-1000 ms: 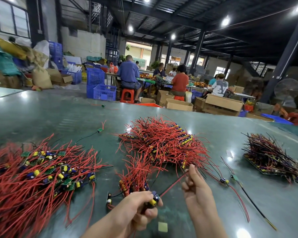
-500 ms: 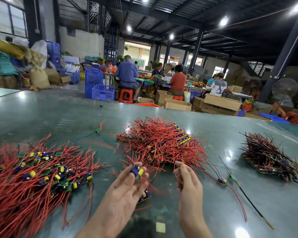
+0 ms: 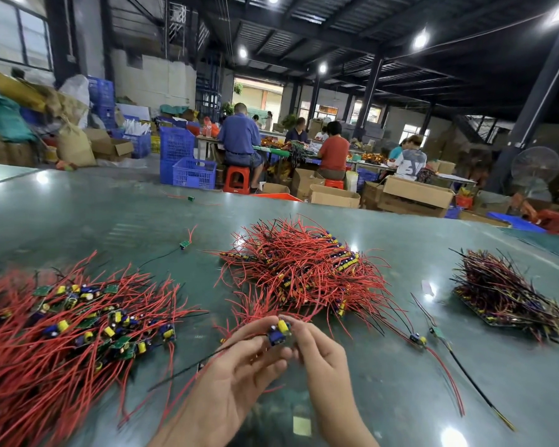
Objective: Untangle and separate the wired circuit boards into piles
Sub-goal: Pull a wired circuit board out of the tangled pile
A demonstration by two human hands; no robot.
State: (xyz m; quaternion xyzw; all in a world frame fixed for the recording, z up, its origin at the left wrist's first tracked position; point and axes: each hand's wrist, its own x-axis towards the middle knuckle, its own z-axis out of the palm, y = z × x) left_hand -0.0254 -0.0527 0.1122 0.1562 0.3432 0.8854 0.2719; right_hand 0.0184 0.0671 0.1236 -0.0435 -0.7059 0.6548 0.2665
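A small circuit board [image 3: 279, 332] with a yellow capacitor and a blue part sits between my two hands above the green table [image 3: 110, 221]. My left hand [image 3: 239, 379] pinches it from the left, and my right hand [image 3: 320, 353] pinches it from the right. Red and black wires trail from it under my left hand. A wide pile of boards with red wires [image 3: 62, 333] lies at the left. A tangled red heap [image 3: 304, 269] sits in the middle, just beyond my fingers. A darker pile [image 3: 504, 291] lies at the right.
Two loose boards with long red and black leads [image 3: 433, 343] lie right of my hands. One stray board [image 3: 184, 244] lies farther back, another [image 3: 190, 198] near the table's far edge. Several seated people, blue crates and cardboard boxes stand beyond the table.
My hands have come together: the board that my left fingers held up alone is now pinched by both hands. The bundle that hung from my left hand a second ago is gone from it.
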